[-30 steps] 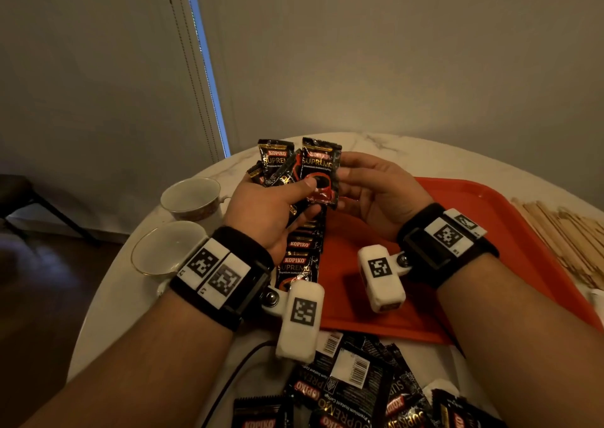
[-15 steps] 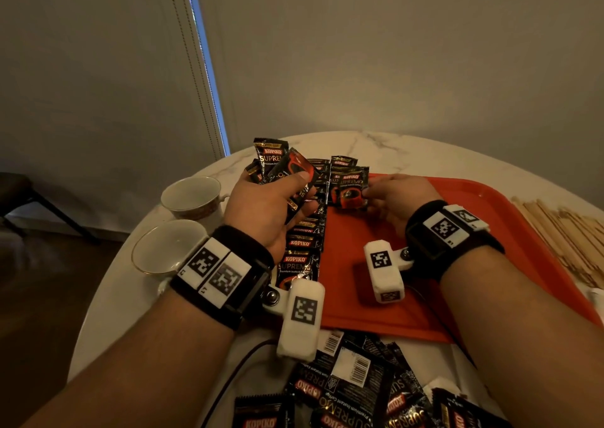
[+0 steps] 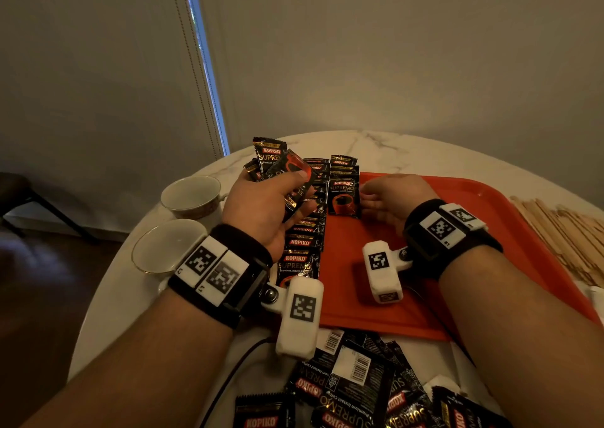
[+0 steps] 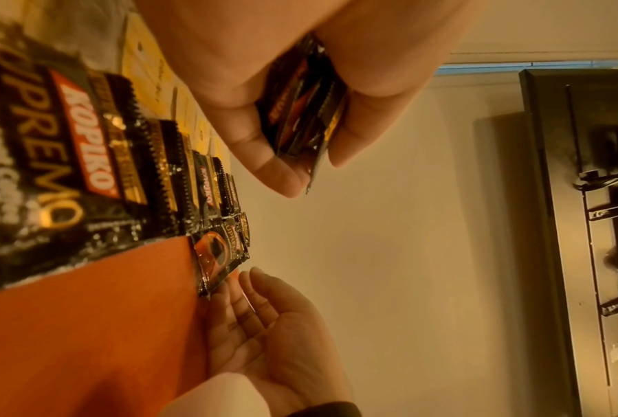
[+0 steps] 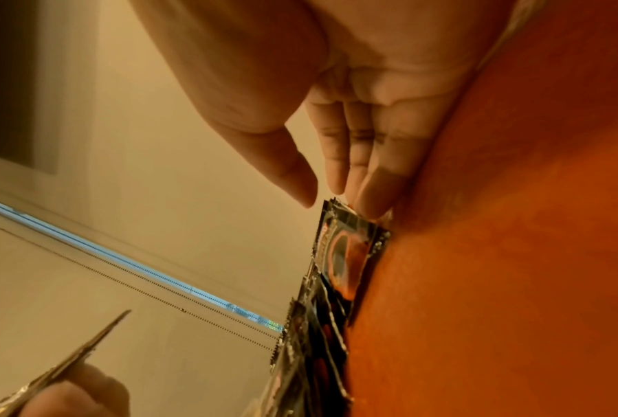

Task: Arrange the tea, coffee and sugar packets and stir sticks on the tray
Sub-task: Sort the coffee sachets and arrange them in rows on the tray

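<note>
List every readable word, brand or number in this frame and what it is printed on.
"KOPIKO" and "SUPREMO": black coffee sachets held fanned in the left hand.
"KOPIKO SUPREMO": black sachet on the orange tray, at the right hand.
"KOPIKO": loose sachets near the table edge.
Small print, barcode digits: unreadable.

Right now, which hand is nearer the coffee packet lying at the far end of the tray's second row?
Right. The right hand has straight fingers touching the packet at its right edge. The left hand is raised to the packet's left, gripping a bunch of packets, apart from it.
</note>
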A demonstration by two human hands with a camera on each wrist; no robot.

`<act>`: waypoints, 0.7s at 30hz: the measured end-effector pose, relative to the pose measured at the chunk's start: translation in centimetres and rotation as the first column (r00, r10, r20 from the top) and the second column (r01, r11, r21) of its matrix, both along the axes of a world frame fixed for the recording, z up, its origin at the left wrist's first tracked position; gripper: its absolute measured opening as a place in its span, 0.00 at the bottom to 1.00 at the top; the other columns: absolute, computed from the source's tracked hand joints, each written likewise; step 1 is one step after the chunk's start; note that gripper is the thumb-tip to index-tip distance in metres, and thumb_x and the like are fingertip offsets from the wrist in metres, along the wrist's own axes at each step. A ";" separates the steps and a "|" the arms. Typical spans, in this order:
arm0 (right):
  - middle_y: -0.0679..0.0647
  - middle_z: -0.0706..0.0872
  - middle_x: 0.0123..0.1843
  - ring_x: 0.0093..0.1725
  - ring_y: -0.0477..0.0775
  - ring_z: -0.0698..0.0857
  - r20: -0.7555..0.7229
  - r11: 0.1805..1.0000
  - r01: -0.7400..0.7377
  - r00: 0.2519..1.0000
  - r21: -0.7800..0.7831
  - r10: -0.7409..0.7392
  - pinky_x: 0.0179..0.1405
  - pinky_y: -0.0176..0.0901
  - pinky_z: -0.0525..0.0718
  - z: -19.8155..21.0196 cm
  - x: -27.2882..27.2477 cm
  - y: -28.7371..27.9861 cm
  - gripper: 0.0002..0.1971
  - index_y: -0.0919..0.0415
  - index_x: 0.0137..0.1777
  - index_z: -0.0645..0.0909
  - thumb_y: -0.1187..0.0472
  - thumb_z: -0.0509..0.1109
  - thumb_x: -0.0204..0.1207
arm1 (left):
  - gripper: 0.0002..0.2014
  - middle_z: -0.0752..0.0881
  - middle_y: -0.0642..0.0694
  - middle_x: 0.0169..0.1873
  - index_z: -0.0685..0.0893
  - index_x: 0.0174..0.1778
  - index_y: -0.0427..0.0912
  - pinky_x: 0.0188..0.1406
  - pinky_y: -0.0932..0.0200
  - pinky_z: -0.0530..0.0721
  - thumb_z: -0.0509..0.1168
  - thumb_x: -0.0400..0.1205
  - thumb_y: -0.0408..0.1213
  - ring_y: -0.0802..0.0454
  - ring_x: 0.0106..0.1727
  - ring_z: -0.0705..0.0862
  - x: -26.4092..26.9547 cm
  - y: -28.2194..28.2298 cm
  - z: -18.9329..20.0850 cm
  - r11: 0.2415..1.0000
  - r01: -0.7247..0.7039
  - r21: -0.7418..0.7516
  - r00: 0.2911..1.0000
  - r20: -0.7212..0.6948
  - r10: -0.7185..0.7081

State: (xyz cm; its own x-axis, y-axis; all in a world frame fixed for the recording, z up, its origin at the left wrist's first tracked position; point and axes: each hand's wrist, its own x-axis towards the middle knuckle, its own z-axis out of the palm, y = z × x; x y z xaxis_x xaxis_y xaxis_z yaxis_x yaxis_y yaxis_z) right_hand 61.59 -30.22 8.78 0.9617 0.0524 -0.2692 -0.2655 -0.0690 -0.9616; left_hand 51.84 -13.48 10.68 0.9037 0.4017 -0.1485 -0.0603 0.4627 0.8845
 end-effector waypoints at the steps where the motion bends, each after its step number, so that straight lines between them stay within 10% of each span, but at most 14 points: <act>1: 0.59 0.90 0.42 0.40 0.54 0.90 -0.004 1.000 -0.005 1.000 0.004 0.005 0.37 0.42 0.87 0.1 -0.1 0.0 0.02 0.67 0.53 0.82 0.71 0.68 0.84 | 0.17 0.93 0.38 0.51 0.86 0.66 0.36 0.33 0.56 0.91 0.75 0.80 0.26 0.50 0.40 0.93 0.0 0.0 0.0 1.000 0.002 -0.001 1.000 -0.001 -0.002; 10: 0.56 0.87 0.41 0.36 0.54 0.87 0.114 0.998 0.039 0.993 0.054 -0.044 0.36 0.47 0.83 0.1 -0.2 0.1 0.06 0.65 0.50 0.83 0.62 0.74 0.81 | 0.17 0.93 0.45 0.40 0.87 0.62 0.36 0.31 0.58 0.91 0.78 0.77 0.28 0.55 0.32 0.92 -0.2 -0.3 0.1 0.998 0.034 0.049 0.999 -0.020 -0.033; 13: 0.51 0.89 0.39 0.34 0.49 0.86 0.224 0.972 -0.162 0.967 0.173 0.122 0.31 0.42 0.82 0.7 -0.9 0.4 0.11 0.63 0.53 0.86 0.55 0.77 0.79 | 0.15 0.94 0.48 0.36 0.88 0.57 0.39 0.32 0.58 0.91 0.79 0.76 0.28 0.53 0.35 0.93 -0.3 -0.3 0.0 0.995 0.062 0.073 0.998 -0.027 -0.060; 16: 0.51 0.87 0.35 0.32 0.49 0.81 0.291 0.896 -0.396 0.898 0.202 0.331 0.33 0.41 0.79 1.3 -1.8 1.1 0.05 0.61 0.50 0.86 0.60 0.76 0.78 | 0.15 0.95 0.46 0.41 0.89 0.57 0.39 0.31 0.60 0.89 0.79 0.76 0.29 0.52 0.38 0.93 -0.4 -0.4 -0.1 0.988 0.123 0.094 0.992 -0.019 -0.122; 21: 0.53 0.87 0.34 0.30 0.49 0.84 0.265 0.889 -0.379 0.912 0.256 0.313 0.31 0.40 0.85 1.2 -1.7 1.0 0.05 0.59 0.46 0.83 0.69 0.72 0.79 | 0.17 0.94 0.40 0.47 0.87 0.62 0.34 0.36 0.59 0.90 0.76 0.77 0.24 0.47 0.42 0.93 -0.5 -0.2 0.3 0.990 0.128 0.050 0.990 0.056 -0.131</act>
State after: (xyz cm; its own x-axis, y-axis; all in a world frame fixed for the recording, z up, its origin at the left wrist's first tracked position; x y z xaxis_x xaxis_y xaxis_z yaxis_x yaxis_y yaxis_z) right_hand 59.93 -29.24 10.00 0.8991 0.4373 0.0181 -0.0663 0.1770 -0.9820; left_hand 51.29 -13.70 11.02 0.9552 0.2856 -0.0773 -0.0553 0.4289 0.9017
